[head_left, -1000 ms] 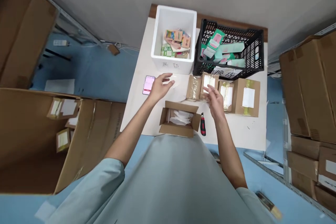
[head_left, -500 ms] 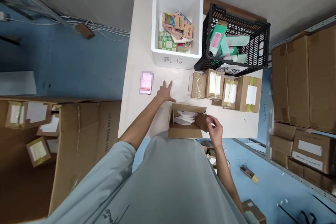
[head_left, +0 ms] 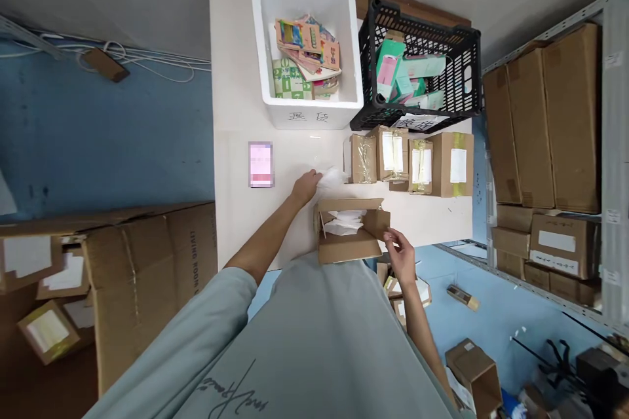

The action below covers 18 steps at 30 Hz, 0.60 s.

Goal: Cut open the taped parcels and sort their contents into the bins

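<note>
A small open cardboard box (head_left: pixel 348 245) with white paper inside sits at the near edge of the white table (head_left: pixel 236 111). My left hand (head_left: pixel 305 187) is closed on a piece of clear plastic wrap (head_left: pixel 332 178) lying just beyond the box. My right hand (head_left: pixel 401 256) is at the box's right side, fingers curled against its right flap (head_left: pixel 377 222).
A white foam bin (head_left: pixel 304 114) of colourful cards and a black crate (head_left: pixel 417 39) of green packets stand at the back. Several taped parcels (head_left: pixel 410 160) line up before them. A phone (head_left: pixel 260 163) lies left. Cardboard cartons fill the floor left and shelves right.
My left hand has gone from lying flat on the table to gripping the plastic wrap. My right hand came back from the parcels to the open box's right flap. The view shifted.
</note>
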Motion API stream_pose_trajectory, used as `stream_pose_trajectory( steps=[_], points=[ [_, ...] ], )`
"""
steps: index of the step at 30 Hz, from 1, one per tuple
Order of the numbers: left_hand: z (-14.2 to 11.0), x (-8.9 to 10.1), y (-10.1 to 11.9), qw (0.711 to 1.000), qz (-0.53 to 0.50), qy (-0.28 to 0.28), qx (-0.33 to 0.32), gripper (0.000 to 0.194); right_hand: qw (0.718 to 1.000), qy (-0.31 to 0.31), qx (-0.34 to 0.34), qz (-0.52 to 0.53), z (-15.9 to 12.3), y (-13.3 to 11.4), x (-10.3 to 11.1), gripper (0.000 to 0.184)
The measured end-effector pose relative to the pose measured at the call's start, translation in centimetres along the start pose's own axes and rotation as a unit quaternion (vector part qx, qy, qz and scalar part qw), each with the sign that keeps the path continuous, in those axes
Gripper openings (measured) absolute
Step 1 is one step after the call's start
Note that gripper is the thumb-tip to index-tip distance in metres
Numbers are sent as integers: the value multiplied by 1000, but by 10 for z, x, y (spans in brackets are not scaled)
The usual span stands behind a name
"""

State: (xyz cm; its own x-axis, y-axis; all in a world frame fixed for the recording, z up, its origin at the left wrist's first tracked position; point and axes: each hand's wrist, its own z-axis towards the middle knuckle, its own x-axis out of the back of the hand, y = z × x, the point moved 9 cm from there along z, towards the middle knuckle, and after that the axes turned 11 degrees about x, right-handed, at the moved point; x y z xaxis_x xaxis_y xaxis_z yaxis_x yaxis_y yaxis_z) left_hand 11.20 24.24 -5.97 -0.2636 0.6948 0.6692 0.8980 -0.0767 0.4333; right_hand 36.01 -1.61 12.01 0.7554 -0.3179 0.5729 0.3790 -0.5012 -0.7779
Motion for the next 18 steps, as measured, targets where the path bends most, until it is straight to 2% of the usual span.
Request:
stream_pose_trajectory(
  steps=[3, 6, 9, 13, 16, 18],
  points=[
    [-6, 9, -1, 1000, -6, 8, -16, 43, 1000, -6, 3, 9, -1, 1, -1, 67],
    [-2, 34, -6, 997, -54, 44, -14, 49, 1000, -10, 6, 16, -1, 3, -2, 64],
    [12, 59, -13, 992, -96, 76, 16, 62, 1000, -12, 7, 19, -4, 5, 0, 63],
    [28, 86, -8, 992, -83, 90, 30, 41, 1000, 5, 8, 27, -11, 10, 10, 61],
    [14, 117, 9, 984, -96, 152, -5, 31, 999, 26, 2, 19, -16, 20, 21, 61],
    [-16, 138, 29, 969, -121, 207, -59, 29, 999, 32, -1, 7, -15, 28, 24, 63]
  ],
)
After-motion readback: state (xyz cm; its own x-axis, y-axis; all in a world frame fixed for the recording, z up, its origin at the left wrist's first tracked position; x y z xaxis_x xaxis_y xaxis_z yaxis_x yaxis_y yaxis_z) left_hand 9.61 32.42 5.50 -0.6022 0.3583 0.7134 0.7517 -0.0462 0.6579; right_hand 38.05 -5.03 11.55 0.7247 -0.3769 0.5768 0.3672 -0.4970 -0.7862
